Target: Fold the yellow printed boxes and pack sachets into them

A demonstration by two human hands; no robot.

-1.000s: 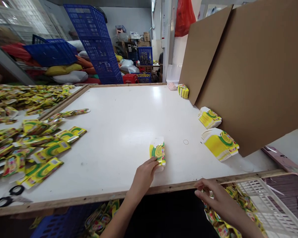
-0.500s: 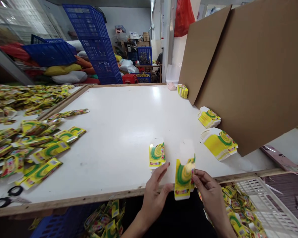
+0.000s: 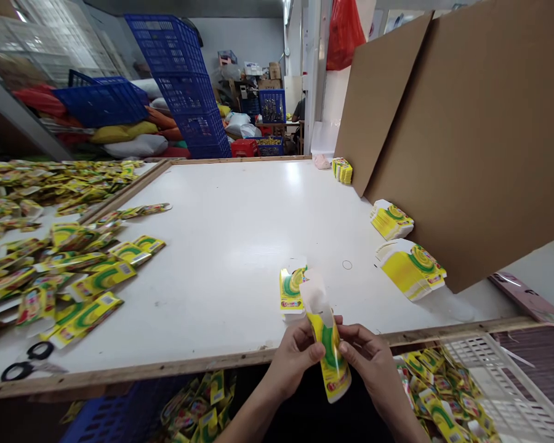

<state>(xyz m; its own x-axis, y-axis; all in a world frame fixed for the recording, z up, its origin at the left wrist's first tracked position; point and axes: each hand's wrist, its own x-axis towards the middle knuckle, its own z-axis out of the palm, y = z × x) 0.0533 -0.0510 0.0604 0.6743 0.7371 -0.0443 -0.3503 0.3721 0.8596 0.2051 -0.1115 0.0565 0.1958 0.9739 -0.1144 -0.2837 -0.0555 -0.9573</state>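
Over the table's front edge, a yellow and green printed carton [image 3: 331, 354] is squeezed from both sides, its front bowed and its white top flap standing up. My left hand [image 3: 300, 354] grips its left side with thumb and fingers. On the opposite side my right hand [image 3: 362, 354] pinches the carton near its middle. Just behind, a small stack of flat cartons [image 3: 290, 289] lies on the white table [image 3: 231, 258], partly hidden by the held carton. The carton's inside is hidden.
Flat carton stacks [image 3: 410, 267] lean by the brown cardboard sheets [image 3: 471, 135] at right. Filled cartons [image 3: 92, 283] and black-handled scissors [image 3: 30, 360] lie at left. Below the edge are a white crate [image 3: 512, 381] and a blue crate [image 3: 106, 412] beside packed cartons.
My left hand, open and apart from the carton before, has closed on it. The carton has moved left and tilted, and its flat front has become bowed.
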